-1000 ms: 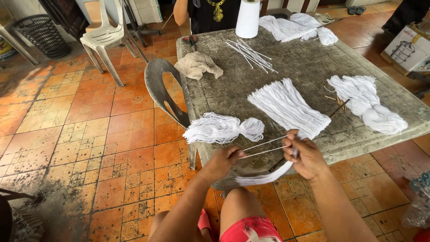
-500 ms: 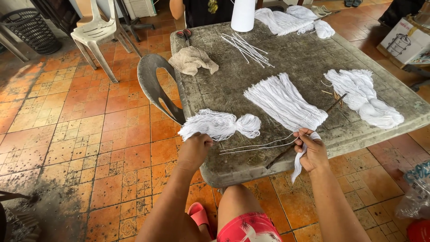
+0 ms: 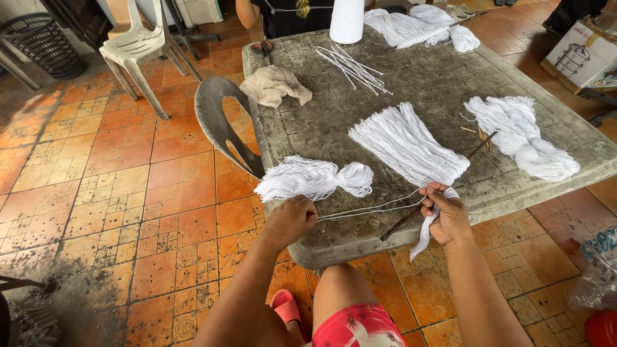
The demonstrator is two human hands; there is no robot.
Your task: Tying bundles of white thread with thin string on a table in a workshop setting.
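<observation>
White cotton strands (image 3: 369,210) stretch taut between a person's two hands at the near edge of a weathered grey table (image 3: 424,77). The left hand (image 3: 290,220) is clenched around one end of the strands, while the right hand (image 3: 445,215) pinches the other end along with a small hanging bundle of white threads (image 3: 425,232) and what appears to be a thin dark stick (image 3: 411,220) lying across the table's lip. Just beyond the left hand lies a tied tassel (image 3: 315,179); a flat fan of loose yarn (image 3: 406,142) rests near the right hand, with another heap of yarn (image 3: 524,136) further right. Farther back sit a crumpled cloth (image 3: 275,85), scissors (image 3: 261,48), a scatter of white sticks (image 3: 353,65) and a white cone-shaped spool (image 3: 347,19), where another person's arm shows at the far side. A plastic chair (image 3: 138,48) stands on the orange tiled floor (image 3: 109,193). The strands could slip free if either grip slackens, and the hanging bundle, already over the edge, could drop to the floor or unravel.
</observation>
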